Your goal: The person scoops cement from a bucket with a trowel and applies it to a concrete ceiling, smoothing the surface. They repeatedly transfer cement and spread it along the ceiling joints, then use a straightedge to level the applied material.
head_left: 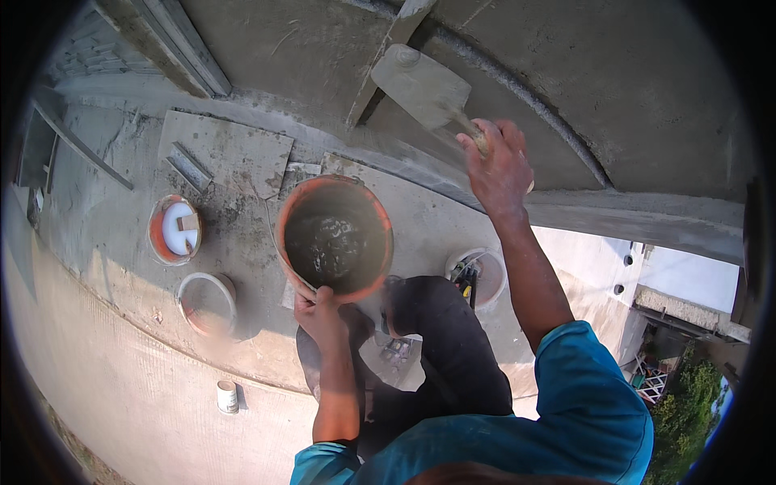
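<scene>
A worker's left hand (321, 314) curls tightly over the rim of an orange bucket (369, 208) of wet gray mix (331, 246), near the knees (432, 303), while the closed right hand (499, 167) grips a smeared trowel (424, 87) before a gray wall (655, 89).

Free space separates orange bucket (383, 218) and tool bucket (491, 279), 1 knee (428, 295) blocking its near end.
</scene>
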